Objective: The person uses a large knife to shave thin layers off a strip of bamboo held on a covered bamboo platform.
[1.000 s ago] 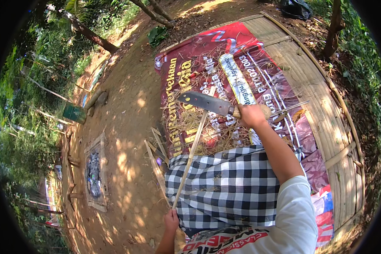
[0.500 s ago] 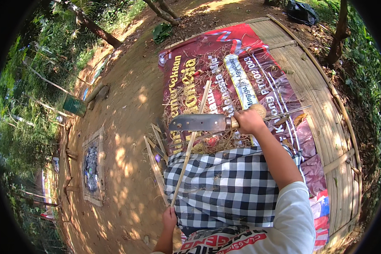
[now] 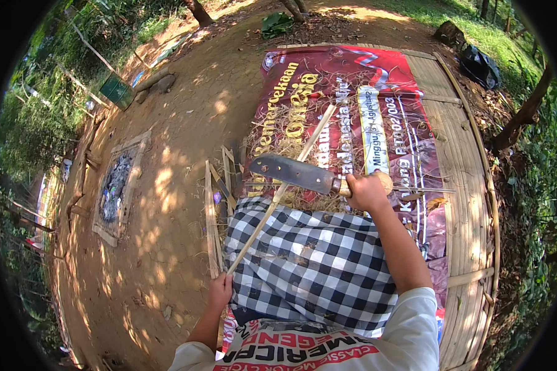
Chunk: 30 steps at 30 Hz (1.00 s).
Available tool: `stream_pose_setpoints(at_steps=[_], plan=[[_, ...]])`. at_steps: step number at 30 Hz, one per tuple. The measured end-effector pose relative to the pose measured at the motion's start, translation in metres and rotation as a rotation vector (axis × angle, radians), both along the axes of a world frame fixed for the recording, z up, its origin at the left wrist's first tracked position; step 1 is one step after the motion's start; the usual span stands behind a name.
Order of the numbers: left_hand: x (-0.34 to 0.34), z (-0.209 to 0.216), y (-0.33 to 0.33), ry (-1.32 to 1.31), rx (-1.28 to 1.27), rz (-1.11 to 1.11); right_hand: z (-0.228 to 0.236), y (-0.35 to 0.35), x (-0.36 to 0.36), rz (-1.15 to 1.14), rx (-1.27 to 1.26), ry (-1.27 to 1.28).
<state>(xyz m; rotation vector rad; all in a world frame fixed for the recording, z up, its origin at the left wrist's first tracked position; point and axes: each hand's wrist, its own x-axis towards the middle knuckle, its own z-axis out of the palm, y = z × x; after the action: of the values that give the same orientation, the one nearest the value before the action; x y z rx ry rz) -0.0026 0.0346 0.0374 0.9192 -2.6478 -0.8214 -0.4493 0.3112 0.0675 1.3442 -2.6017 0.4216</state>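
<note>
Gripping 1 strip (image 3: 278, 195) by its near end in the left hand (image 3: 220, 289), low beside the checked cloth (image 3: 315, 266), and slanting it up-right across the banner (image 3: 408, 80). Clasping a knife (image 3: 315, 177) in the right hand (image 3: 368, 191), reaching up-left with the forearm (image 3: 402, 247), and pointing it left over the strip. Cannot tell contact from gap there, nor see strip beneath knife or most of the handle (image 3: 385, 180).

Dappled sunlight falls on bare earth (image 3: 179, 136) at left, around a rectangular ash pit (image 3: 105, 235). Green foliage (image 3: 43, 133) fills the upper left; a bamboo bench (image 3: 467, 232) stands at right.
</note>
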Motion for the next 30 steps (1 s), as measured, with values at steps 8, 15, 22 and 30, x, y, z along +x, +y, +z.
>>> stream_pose_setpoints(at_steps=[8, 15, 22, 30], plan=[[0.034, -0.006, -0.009, -0.072, -0.002, 0.013, 0.005, 0.013, -0.032, -0.294, 0.022, -0.132], [0.030, -0.022, -0.006, -0.024, 0.044, -0.032, 0.004, 0.043, -0.038, -0.539, -0.138, -0.298], [0.021, -0.009, 0.001, -0.038, 0.141, 0.005, -0.008, 0.032, -0.040, -0.513, 0.084, -0.308], [0.024, 0.011, 0.004, -0.091, 0.173, -0.025, -0.001, 0.038, -0.038, -0.626, -0.009, -0.373]])
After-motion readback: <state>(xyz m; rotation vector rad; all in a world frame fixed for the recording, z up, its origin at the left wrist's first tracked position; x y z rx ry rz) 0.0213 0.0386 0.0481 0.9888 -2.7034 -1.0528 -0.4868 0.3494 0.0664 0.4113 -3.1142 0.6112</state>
